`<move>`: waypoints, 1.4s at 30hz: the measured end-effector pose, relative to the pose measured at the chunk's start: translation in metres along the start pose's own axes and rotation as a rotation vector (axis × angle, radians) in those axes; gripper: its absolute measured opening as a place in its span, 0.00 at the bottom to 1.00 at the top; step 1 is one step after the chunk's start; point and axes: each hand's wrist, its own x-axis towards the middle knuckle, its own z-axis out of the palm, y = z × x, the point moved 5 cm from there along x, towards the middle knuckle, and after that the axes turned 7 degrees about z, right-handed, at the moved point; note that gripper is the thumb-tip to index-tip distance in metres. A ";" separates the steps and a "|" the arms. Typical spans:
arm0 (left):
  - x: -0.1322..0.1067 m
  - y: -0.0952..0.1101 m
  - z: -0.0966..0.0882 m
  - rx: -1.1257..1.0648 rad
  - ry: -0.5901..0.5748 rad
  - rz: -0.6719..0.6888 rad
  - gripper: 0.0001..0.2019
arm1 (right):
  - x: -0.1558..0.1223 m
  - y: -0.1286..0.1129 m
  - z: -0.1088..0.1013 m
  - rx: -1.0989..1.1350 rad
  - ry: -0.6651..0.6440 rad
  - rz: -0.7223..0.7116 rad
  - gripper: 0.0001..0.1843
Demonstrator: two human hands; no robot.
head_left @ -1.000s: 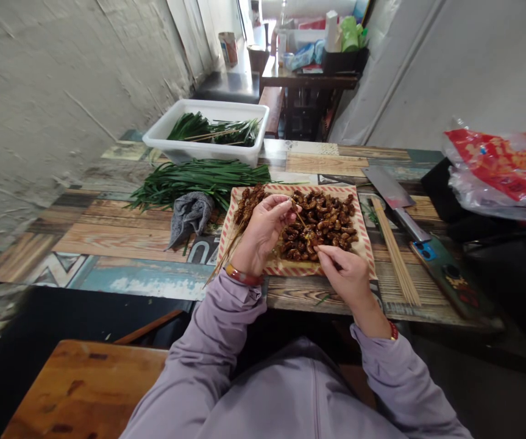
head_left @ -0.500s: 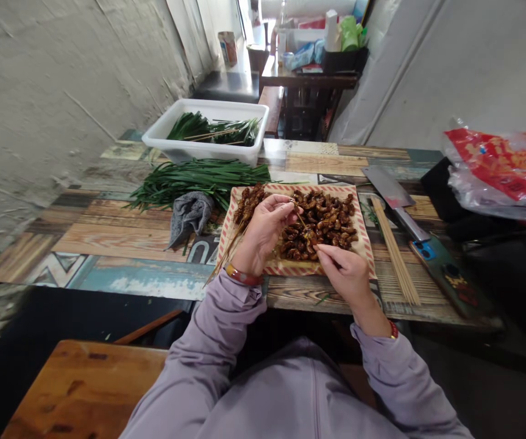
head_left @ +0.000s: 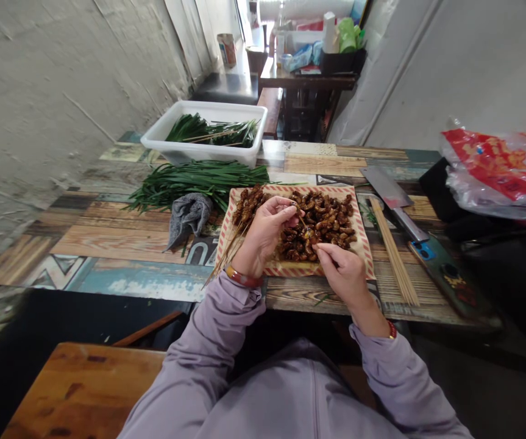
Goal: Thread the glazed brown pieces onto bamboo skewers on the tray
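My left hand [head_left: 269,228] is closed in a pinch on a thin bamboo skewer [head_left: 301,221], held above a heap of glossy brown sauced food pieces [head_left: 331,216]. The skewer slants down toward my right hand [head_left: 342,268]. Thumb and forefinger of that hand are pinched at a small brown food piece by the skewer's lower end; the fingertips partly hide it. The heap lies on a paper-lined tray with a red-striped rim [head_left: 366,253]. Filled skewers [head_left: 247,204] lie along the tray's left side, their bare sticks pointing toward me.
Bare bamboo skewers [head_left: 393,250], a cleaver [head_left: 388,186] and a phone [head_left: 445,274] lie to the right, near plastic bags [head_left: 495,164]. To the left are a grey cloth [head_left: 189,219], green chives [head_left: 194,180] and a white tub [head_left: 153,143] holding more greens.
Both hands stay in nearly the same pinch over the tray. The whole view has shifted very slightly; nothing was visibly let go or picked up.
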 end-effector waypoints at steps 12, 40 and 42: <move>-0.001 -0.001 0.002 0.022 -0.008 0.006 0.17 | 0.000 -0.003 -0.001 -0.041 0.058 0.004 0.10; -0.003 -0.002 0.002 0.074 -0.017 0.021 0.15 | 0.002 -0.001 0.001 -0.030 0.054 0.017 0.11; -0.003 -0.002 0.002 0.058 -0.031 0.014 0.16 | 0.002 -0.001 0.000 -0.030 0.061 0.022 0.11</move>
